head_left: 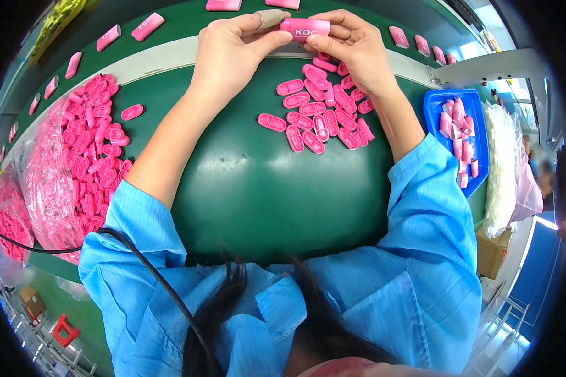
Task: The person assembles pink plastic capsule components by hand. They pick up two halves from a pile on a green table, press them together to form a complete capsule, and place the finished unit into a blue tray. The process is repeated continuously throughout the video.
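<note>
Hands meeting over the far edge of the green mat (245, 182), both pinching one small pink case (304, 27). Left hand (229, 53) closed on the case's left end, thumb below, taped forefinger on top. Right hand (352, 47) closed on the right end, fingers curled over the top, thumb beneath. Case held level, lifted clear of the mat, just above the pale strip (163, 60) bordering the mat's far side.

Directly below the case, on the mat: a loose cluster of pink oval inserts (317, 113), some overlapping, touching the right wrist's near side. Left of the mat's centre: a larger heap of the same pink ovals (97, 144), spilling from a clear plastic bag (44, 182) at the mat's left edge; one lone oval (132, 112) just right of that heap. Right of the mat: a blue tray (443, 107) holding finished pink pieces (459, 135). Beyond the mat's far side: a dark green belt (182, 22) carrying a row of pink cases (147, 26), well apart from each other. Blue sleeves (421, 207) framing the mat's near side.
</note>
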A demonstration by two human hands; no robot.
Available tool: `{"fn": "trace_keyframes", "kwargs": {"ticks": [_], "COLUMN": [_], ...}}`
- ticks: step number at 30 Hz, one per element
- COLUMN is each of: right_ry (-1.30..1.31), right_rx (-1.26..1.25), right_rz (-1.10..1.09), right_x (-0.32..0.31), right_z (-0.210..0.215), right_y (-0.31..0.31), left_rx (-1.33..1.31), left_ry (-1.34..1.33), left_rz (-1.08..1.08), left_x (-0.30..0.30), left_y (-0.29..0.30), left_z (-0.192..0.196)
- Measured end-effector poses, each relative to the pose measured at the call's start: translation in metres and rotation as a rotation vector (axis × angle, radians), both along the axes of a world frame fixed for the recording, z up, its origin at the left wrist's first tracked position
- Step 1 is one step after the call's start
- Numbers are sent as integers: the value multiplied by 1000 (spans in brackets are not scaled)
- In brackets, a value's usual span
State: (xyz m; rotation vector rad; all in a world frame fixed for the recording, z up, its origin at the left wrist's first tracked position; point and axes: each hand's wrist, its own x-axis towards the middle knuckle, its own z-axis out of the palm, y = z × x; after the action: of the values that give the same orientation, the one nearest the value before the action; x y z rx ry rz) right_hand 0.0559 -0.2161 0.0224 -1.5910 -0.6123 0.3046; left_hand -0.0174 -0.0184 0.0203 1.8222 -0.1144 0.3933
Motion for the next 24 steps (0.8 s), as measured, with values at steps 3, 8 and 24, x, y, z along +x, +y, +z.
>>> {"fn": "trace_keyframes", "kwargs": {"ticks": [3,8,24], "right_ry": [-6,-27,-41], "right_rx": [8,-7,-6], "right_rz": [13,-16,-25], "right_x": [-1,-7,-6], "right_z": [0,-3,4], "right_y": [0,2,0], "left_rx": [-17,227,44], "left_ry": [-37,-93,-149], "left_rz": [38,155,-43], "left_x": [-3,-13,-18], "left_y": [-4,-12,-17], "left_z": [-5,-1,-4]}}
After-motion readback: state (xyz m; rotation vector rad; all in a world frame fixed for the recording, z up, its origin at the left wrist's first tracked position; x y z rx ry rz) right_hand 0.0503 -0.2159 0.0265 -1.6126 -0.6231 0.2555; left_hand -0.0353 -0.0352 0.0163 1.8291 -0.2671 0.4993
